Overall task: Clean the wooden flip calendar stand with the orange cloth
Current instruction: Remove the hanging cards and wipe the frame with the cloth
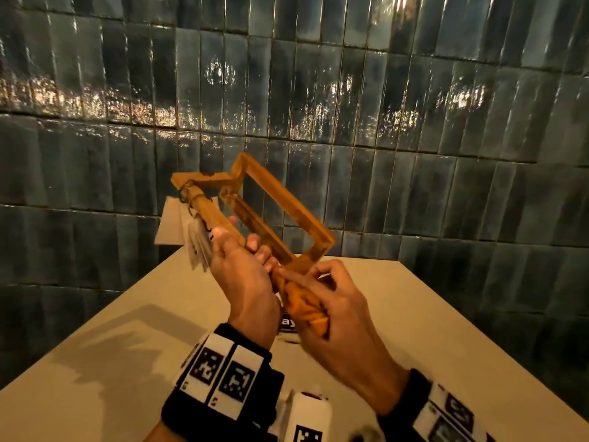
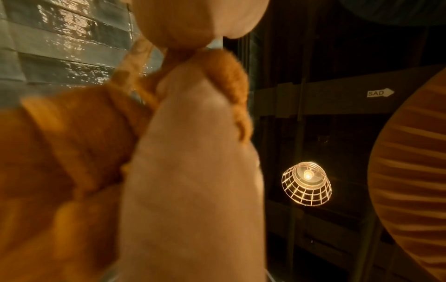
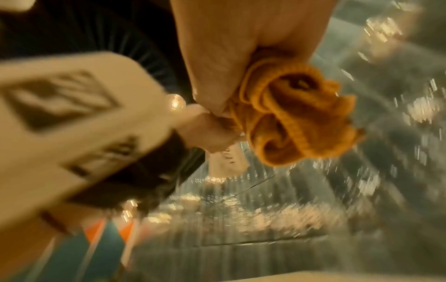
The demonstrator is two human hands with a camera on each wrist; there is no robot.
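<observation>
The wooden flip calendar stand is held tilted in the air above the table, its open frame pointing up and to the right. White calendar cards hang from rings at its left bar. My left hand grips the stand's near bar, fingers curled round it. My right hand holds the bunched orange cloth and presses it against the stand's lower corner. In the right wrist view the orange cloth bulges out of the closed fist. The left wrist view is blurred; orange cloth fills its left side.
A pale table lies below the hands, with a small printed card on it under the cloth. A dark tiled wall stands behind. A white card or box sits at the table's far left.
</observation>
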